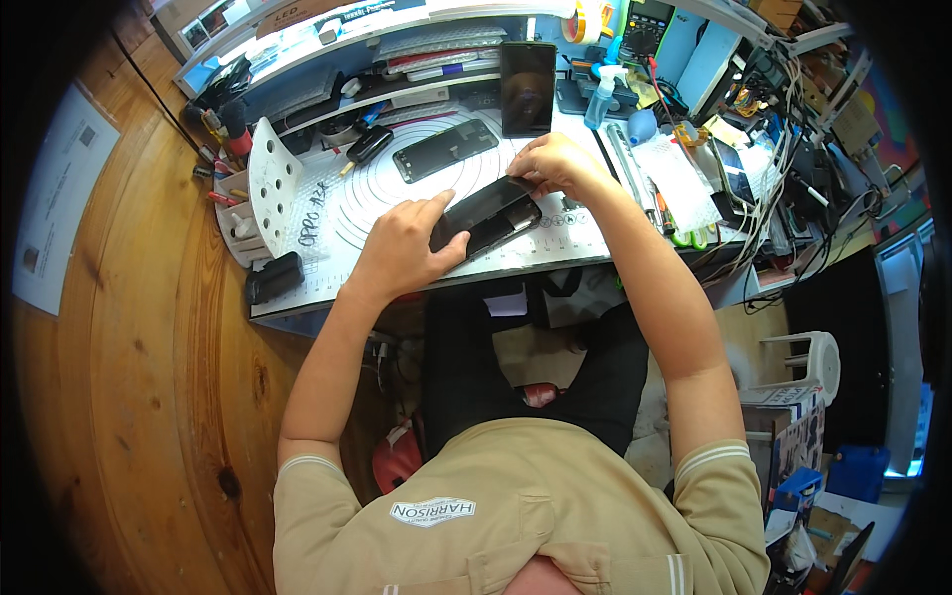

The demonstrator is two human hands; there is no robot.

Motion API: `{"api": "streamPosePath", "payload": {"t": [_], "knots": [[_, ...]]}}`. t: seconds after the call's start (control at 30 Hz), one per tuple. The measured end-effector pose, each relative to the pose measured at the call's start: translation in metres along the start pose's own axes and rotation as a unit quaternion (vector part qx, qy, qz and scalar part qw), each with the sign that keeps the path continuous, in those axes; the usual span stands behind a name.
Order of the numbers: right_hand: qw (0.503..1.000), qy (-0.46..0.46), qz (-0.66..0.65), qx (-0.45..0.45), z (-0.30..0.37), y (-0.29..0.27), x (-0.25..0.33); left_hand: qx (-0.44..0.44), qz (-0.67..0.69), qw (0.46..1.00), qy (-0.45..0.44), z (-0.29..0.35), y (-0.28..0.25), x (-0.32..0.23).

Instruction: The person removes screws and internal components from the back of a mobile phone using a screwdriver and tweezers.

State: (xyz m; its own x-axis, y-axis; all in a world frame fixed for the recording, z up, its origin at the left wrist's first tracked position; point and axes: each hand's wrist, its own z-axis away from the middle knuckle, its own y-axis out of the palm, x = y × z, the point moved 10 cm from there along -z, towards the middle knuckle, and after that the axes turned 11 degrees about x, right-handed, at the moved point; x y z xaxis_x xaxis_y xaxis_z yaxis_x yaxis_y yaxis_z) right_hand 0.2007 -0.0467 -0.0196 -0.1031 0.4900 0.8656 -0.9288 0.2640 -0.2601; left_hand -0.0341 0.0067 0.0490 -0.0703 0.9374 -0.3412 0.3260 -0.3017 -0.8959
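Note:
A phone's dark screen panel (478, 206) lies over an open phone body (518, 224) near the front of the workbench, and the two are offset so part of the body's inside shows. My left hand (405, 243) grips the left end, thumb on the near edge and fingers on the far edge. With closed fingertips, my right hand (557, 167) pinches the panel's far right corner. Just beyond lies a separate grey-black phone part (445, 151), flat on the white mat (372, 198). Behind my right hand, another dark phone (528, 87) leans upright.
On the left stand a white perforated holder (275, 183) and a black case-like object (275, 279). A pump bottle (601, 99) and blue blower bulb (643, 125) stand at the back right. Tangled cables (783, 164) hang at the right edge. Shelves (397, 94) line the back.

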Motion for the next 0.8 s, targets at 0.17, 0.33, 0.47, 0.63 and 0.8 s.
{"api": "streamPosePath", "payload": {"t": [0.17,0.33,0.47,0.63,0.8], "knots": [[0.99,-0.06,-0.126,-0.011,0.004,0.001,-0.004,0.018,0.028,0.999,0.041,-0.011,-0.006,0.015],[0.966,-0.131,-0.221,-0.009,0.009,0.006,-0.003,0.04,0.099,0.994,0.023,-0.022,-0.01,0.024],[0.951,-0.194,-0.241,0.0,0.016,0.008,0.001,0.135,0.134,0.981,-0.033,-0.037,-0.005,0.035],[0.946,-0.24,-0.217,0.003,0.022,0.014,0.008,0.206,0.129,0.97,-0.02,-0.058,-0.001,0.039],[0.942,-0.274,-0.193,-0.007,0.025,0.014,0.004,0.273,0.142,0.951,0.006,-0.08,0.015,0.038]]}}
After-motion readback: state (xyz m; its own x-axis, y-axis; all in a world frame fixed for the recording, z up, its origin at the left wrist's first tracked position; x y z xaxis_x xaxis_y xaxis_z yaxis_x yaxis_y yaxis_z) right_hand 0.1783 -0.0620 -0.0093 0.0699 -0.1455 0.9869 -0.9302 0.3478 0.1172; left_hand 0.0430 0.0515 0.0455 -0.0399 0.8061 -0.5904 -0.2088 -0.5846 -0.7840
